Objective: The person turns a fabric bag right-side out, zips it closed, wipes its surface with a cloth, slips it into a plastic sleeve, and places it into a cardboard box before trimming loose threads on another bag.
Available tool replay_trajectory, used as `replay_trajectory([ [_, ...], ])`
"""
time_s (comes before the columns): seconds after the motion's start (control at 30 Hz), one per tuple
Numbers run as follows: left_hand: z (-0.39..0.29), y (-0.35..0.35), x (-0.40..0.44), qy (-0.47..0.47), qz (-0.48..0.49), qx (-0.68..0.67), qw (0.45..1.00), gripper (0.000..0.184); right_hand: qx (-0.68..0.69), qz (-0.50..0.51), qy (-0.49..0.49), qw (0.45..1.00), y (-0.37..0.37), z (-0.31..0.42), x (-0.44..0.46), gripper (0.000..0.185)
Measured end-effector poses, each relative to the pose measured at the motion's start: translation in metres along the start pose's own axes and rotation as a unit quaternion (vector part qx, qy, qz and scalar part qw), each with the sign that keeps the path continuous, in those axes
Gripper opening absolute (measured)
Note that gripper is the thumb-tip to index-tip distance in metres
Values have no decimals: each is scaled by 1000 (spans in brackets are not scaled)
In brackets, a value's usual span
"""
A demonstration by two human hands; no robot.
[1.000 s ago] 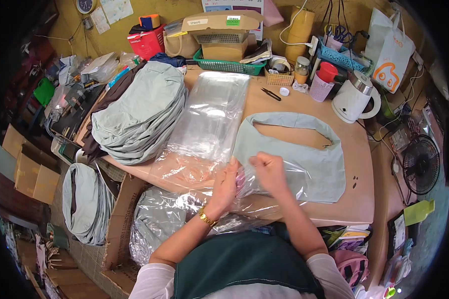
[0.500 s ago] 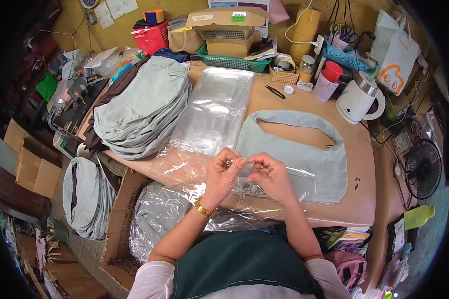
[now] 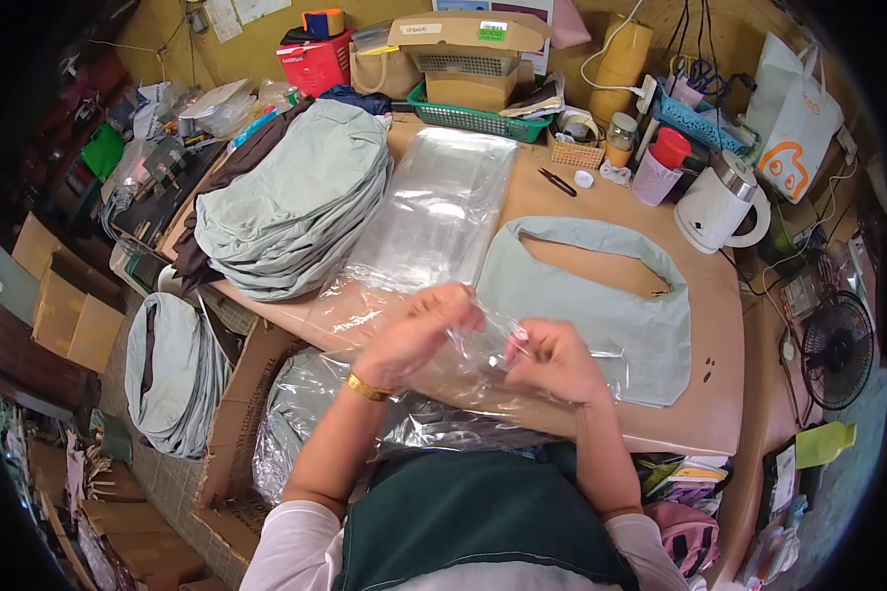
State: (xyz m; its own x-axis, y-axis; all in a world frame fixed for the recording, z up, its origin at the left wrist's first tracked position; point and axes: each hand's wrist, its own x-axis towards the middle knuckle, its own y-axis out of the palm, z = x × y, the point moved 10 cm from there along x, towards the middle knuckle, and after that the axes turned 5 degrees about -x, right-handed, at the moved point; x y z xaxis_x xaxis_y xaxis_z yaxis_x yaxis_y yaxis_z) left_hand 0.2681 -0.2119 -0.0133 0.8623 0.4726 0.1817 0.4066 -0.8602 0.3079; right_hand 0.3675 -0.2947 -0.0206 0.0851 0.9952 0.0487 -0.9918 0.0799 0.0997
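Note:
Between my two hands a clear plastic bag (image 3: 483, 340) is stretched, its film hanging toward the table's front edge. My left hand (image 3: 429, 320), with a gold bracelet at the wrist, pinches one side of it. The other side is gripped by my right hand (image 3: 554, 360), fingers curled. Both hands are slightly blurred. Just beyond them a pale grey-green fabric bag (image 3: 586, 295) with a wide handle loop lies flat, partly behind the film. Left of it rests a stack of clear plastic bags (image 3: 434, 202).
A tall pile of grey-green fabric bags (image 3: 296, 202) stands at the table's left. Below it is a cardboard box (image 3: 237, 424) holding plastic-wrapped pieces. Black thread snips (image 3: 558, 181), a white kettle (image 3: 724, 202) and a green basket (image 3: 473, 118) line the back. A fan (image 3: 840, 350) is at right.
My hands have drawn apart, the left one moving left and the right one slightly right, spreading the film between them. The whole view has shifted a little.

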Motion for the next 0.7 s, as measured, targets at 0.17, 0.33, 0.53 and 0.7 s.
replay_trajectory([
  [0.17,-26,-28,7,-33,-71,-309,948,25,-258,272,-135,917,47,20,-24,23],
  [0.33,-76,-84,7,40,-320,-227,919,29,-256,296,-210,896,46,42,-52,19],
  [0.53,-97,-139,27,52,-33,-373,926,32,-82,206,-208,953,-1,48,-89,8],
  [0.7,-41,-77,25,-41,-180,-176,967,30,352,-135,-272,885,-163,25,-103,28],
])
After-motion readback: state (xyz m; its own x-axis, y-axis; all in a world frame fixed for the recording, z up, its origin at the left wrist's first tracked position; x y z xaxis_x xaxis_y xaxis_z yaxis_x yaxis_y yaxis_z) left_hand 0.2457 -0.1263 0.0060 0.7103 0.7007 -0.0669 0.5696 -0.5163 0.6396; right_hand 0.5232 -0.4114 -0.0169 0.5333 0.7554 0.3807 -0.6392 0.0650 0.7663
